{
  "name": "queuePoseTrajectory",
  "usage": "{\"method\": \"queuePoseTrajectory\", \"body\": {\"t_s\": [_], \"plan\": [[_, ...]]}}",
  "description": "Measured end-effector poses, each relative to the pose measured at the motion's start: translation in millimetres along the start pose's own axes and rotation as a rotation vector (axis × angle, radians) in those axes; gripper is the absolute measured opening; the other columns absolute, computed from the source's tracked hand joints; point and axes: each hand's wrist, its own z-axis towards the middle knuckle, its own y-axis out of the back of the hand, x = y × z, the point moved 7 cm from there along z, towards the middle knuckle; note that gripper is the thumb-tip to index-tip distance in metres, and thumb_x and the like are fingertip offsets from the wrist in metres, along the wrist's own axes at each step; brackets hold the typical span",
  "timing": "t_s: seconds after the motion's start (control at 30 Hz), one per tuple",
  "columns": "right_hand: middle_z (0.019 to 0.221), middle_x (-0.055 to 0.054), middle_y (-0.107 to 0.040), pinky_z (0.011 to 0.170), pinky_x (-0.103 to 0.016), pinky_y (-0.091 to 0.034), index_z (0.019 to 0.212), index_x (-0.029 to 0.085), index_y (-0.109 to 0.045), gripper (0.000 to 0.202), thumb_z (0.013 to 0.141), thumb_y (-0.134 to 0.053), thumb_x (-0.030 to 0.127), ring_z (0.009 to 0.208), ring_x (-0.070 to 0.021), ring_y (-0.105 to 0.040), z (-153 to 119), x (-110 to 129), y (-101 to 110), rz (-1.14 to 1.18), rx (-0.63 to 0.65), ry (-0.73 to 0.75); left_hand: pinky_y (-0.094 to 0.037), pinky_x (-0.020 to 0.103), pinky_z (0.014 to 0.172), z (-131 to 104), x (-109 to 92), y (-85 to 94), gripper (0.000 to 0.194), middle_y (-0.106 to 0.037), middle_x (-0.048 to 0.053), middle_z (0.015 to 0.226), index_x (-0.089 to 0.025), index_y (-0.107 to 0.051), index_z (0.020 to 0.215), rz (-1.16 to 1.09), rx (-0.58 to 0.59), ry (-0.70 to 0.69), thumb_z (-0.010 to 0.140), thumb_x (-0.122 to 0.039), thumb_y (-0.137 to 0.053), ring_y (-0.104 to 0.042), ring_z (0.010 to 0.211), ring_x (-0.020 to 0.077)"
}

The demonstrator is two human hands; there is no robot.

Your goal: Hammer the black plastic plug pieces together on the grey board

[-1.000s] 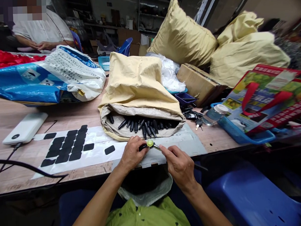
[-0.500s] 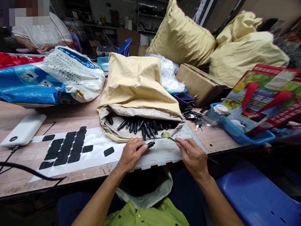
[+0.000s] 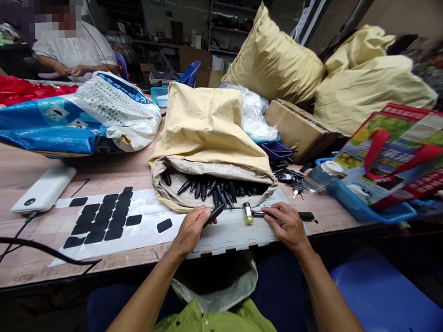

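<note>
My left hand (image 3: 192, 228) is closed around a black pen-like piece (image 3: 216, 212), whose tip points up and to the right. My right hand (image 3: 288, 227) grips the handle of a small mallet (image 3: 248, 214) with a yellow-green face. The mallet lies low over the grey board (image 3: 231, 233), its dark handle end sticking out to the right of my fingers. Just behind both hands, a beige sack (image 3: 209, 123) opens toward me, with several similar black pieces (image 3: 222, 192) heaped in its mouth.
Left on the table lie a white sheet with black stickers (image 3: 103, 218) and a white power bank (image 3: 44, 189) with a cable. To the right stand a clear jar (image 3: 325, 174), keys (image 3: 298, 187) and a blue tray (image 3: 372, 211). A person (image 3: 72, 55) sits across.
The mallet has turned and come down, its head now lower with the handle visible beyond my right hand. The black piece in my left hand has tilted tip upward. The view has shifted slightly.
</note>
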Motion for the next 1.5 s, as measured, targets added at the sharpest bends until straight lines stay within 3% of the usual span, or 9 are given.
{"method": "queuePoseTrajectory", "body": {"t_s": [0.5, 0.67, 0.73, 0.87, 0.93, 1.03, 1.23, 1.33, 1.5], "plan": [[0.099, -0.006, -0.065, 0.086, -0.042, -0.049, 0.114, 0.027, -0.074, 0.021, 0.097, -0.061, 0.029, 0.094, -0.0236, -0.061, 0, -2, -1, -0.002, -0.006, -0.017, -0.036, 0.029, 0.078, -2, -1, -0.4, 0.037, -0.049, 0.000, 0.081, -0.019, -0.054, 0.076, -0.031, 0.031, -0.028, 0.101, -0.046, -0.050, -0.048, 0.081, 0.0173], [0.099, -0.006, -0.065, 0.085, -0.042, -0.049, 0.113, 0.027, -0.074, 0.021, 0.097, -0.061, 0.029, 0.094, -0.0237, -0.060, 0, -1, 0, 0.002, -0.011, -0.011, -0.037, 0.028, 0.075, -5, 0, -1.3, 0.031, -0.051, 0.000, 0.080, -0.018, -0.059, 0.080, -0.108, 0.001, -0.022, 0.099, -0.042, -0.057, -0.049, 0.079, 0.0154], [0.098, -0.006, -0.065, 0.085, -0.042, -0.049, 0.113, 0.027, -0.074, 0.021, 0.097, -0.061, 0.029, 0.093, -0.0236, -0.060, 0, -1, 0, 0.001, -0.013, -0.012, -0.039, 0.027, 0.072, -5, -1, 4.8, 0.026, -0.056, -0.001, 0.079, -0.018, -0.064, 0.086, -0.224, -0.071, 0.006, 0.097, -0.042, -0.061, -0.052, 0.077, 0.0145], [0.098, -0.006, -0.066, 0.085, -0.042, -0.049, 0.112, 0.028, -0.075, 0.021, 0.096, -0.061, 0.030, 0.092, -0.0235, -0.060, 1, -2, 0, 0.007, -0.010, -0.016, -0.047, 0.027, 0.072, 2, -24, 45.1, 0.023, -0.067, -0.001, 0.077, -0.019, -0.067, 0.098, -0.547, -0.483, -0.071, 0.089, -0.040, -0.072, -0.060, 0.072, 0.0137], [0.098, -0.006, -0.066, 0.086, -0.042, -0.049, 0.112, 0.028, -0.075, 0.021, 0.096, -0.061, 0.030, 0.092, -0.0234, -0.060, 1, -2, 0, 0.009, -0.012, -0.023, -0.049, 0.026, 0.070, 8, -38, 57.8, 0.027, -0.071, 0.000, 0.076, -0.018, -0.067, 0.097, -0.618, -0.568, -0.097, 0.085, -0.040, -0.077, -0.062, 0.069, 0.0131], [0.098, -0.006, -0.066, 0.085, -0.041, -0.049, 0.112, 0.028, -0.075, 0.021, 0.096, -0.061, 0.029, 0.092, -0.0232, -0.060, 1, -2, -1, 0.007, -0.015, -0.026, -0.051, 0.024, 0.069, 14, -47, 53.4, 0.031, -0.075, 0.003, 0.078, -0.015, -0.070, 0.095, -0.609, -0.485, -0.003, 0.079, -0.038, -0.083, -0.064, 0.067, 0.0118], [0.097, -0.006, -0.066, 0.085, -0.041, -0.049, 0.112, 0.027, -0.075, 0.022, 0.096, -0.061, 0.030, 0.092, -0.0232, -0.060, 0, -3, -1, -0.002, -0.019, -0.021, -0.052, 0.024, 0.067, -11, -17, 8.6, 0.044, -0.079, 0.008, 0.084, -0.013, -0.071, 0.100, -0.696, -0.293, 0.327, 0.071, -0.040, -0.089, -0.066, 0.065, 0.0118], [0.099, -0.006, -0.066, 0.086, -0.042, -0.049, 0.113, 0.027, -0.076, 0.022, 0.096, -0.062, 0.030, 0.093, -0.0236, -0.061, -1, -4, -1, -0.006, -0.015, -0.028, -0.052, 0.026, 0.071, -18, -9, -2.9, 0.046, -0.080, 0.011, 0.088, -0.011, -0.072, 0.102, -0.683, -0.241, 0.371, 0.071, -0.041, -0.089, -0.067, 0.069, 0.0132], [0.099, -0.006, -0.067, 0.086, -0.042, -0.050, 0.113, 0.028, -0.076, 0.023, 0.095, -0.062, 0.030, 0.093, -0.0238, -0.061, 0, -4, -2, -0.003, -0.018, -0.032, -0.052, 0.028, 0.074, -22, -14, -3.2, 0.044, -0.079, 0.010, 0.089, -0.013, -0.073, 0.104, -0.587, -0.201, 0.361, 0.075, -0.045, -0.084, -0.066, 0.072, 0.0150]]}}
